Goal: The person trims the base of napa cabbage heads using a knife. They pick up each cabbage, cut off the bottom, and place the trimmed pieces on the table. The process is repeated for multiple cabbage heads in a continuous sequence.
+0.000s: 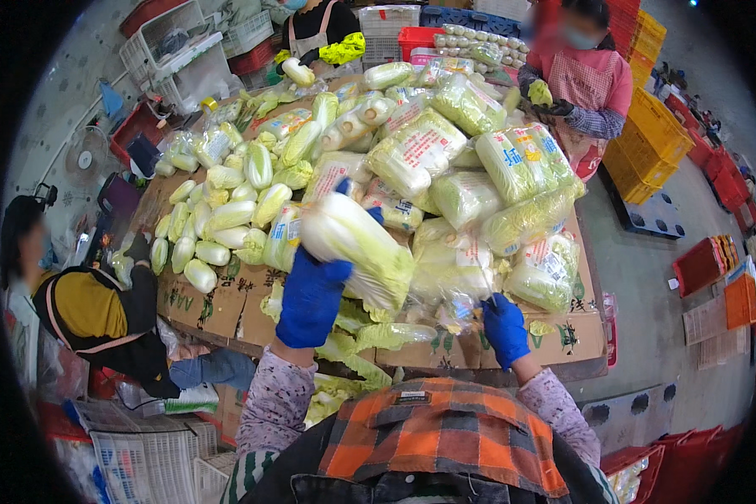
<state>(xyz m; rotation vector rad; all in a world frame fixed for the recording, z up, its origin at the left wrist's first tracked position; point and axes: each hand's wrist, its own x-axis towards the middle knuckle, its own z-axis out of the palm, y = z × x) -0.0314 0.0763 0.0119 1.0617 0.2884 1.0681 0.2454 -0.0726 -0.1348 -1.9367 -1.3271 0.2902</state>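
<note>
My left hand (313, 299), in a blue glove, holds a large napa cabbage (359, 252) up above the table, its white base pointing away from me. My right hand (504, 327), also blue-gloved, has its fingers closed around the handle of a thin tool, perhaps a knife; its blade is hard to make out. Beyond both hands lies a heap of napa cabbages in printed clear plastic bags (416, 151). Small unwrapped cabbages (227, 217) are piled to the left. Loose outer leaves (359, 346) lie below the held cabbage, by the table's near edge.
Printed cardboard (586, 334) covers the table. Co-workers stand at the left (94, 309), far side (321, 31) and right (579, 82), handling vegetables. Yellow crates (649, 145) are stacked on a blue pallet at the right. White crates (145, 453) stand at lower left, red crates (693, 460) at lower right.
</note>
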